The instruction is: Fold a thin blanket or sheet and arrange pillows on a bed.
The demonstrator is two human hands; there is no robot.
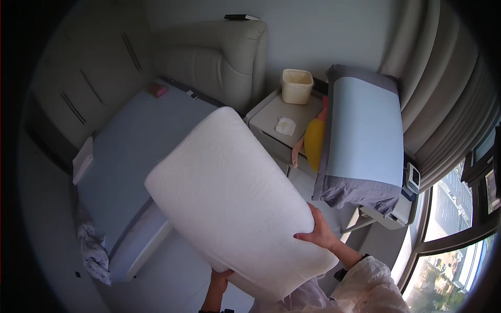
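A large white pillow (235, 193) hangs in the air in front of me, tilted, with its far end over the edge of the bed. My right hand (321, 235) grips its right edge, thumb on top and fingers curled round the side. At the near left edge, my left hand (222, 277) holds the pillow from beneath; most of its fingers are hidden under it. Off to the right, a second pillow in a light blue and grey pillowcase (368, 130) rests on top of other things beside the curtain, apart from both hands.
A bed with a blue-grey sheet (135, 141) and padded headboard (198, 68) lies left. The nightstand (266, 117) bears a cream bin (297, 87) and crumpled white tissue (285, 125). Something yellow (314, 141) sits by the cased pillow. Curtains (443, 88) and a window (449, 208) are right.
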